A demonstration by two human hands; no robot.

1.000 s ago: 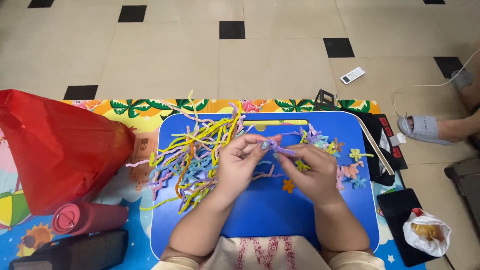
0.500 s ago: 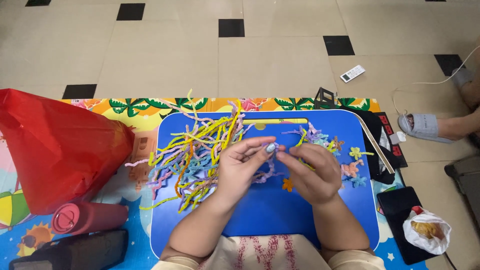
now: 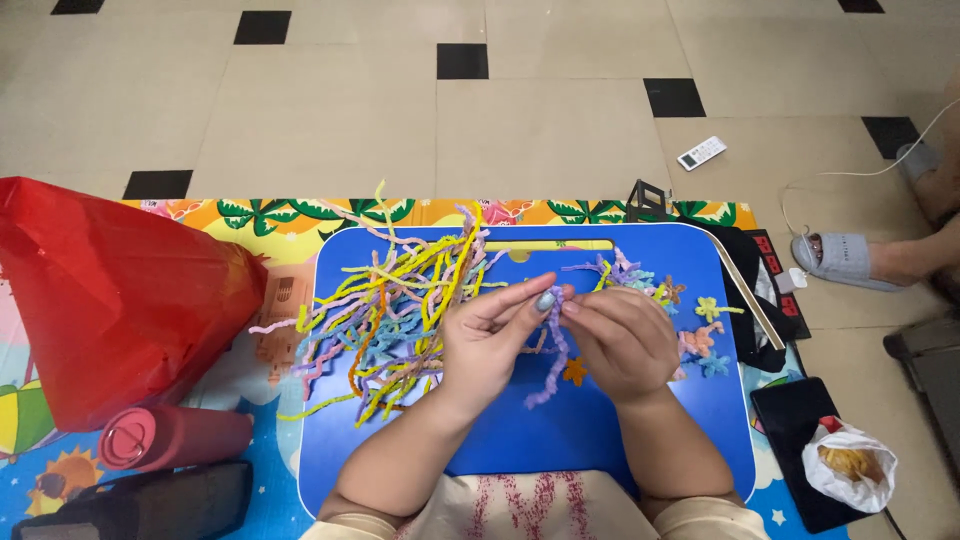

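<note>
- Head view: left hand and right hand meet fingertip to fingertip, both pinched on a lilac pipe cleaner dangling above the blue counter.
- Step, by my read: twisting it into shape; finishing needs firm, small finger turns.
- Farther left: loose pipe cleaner pile; finished flowers at right.

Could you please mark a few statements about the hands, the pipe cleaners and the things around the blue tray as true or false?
1. Both hands, left hand and right hand, pinch a purple pipe cleaner. True.
2. The loose pile of pipe cleaners lies right of the hands. False: it lies left of them.
3. The blue tray rests on bare tiles. False: it sits on a colourful mat.
4. A red bag lies left of the tray. True.
</note>
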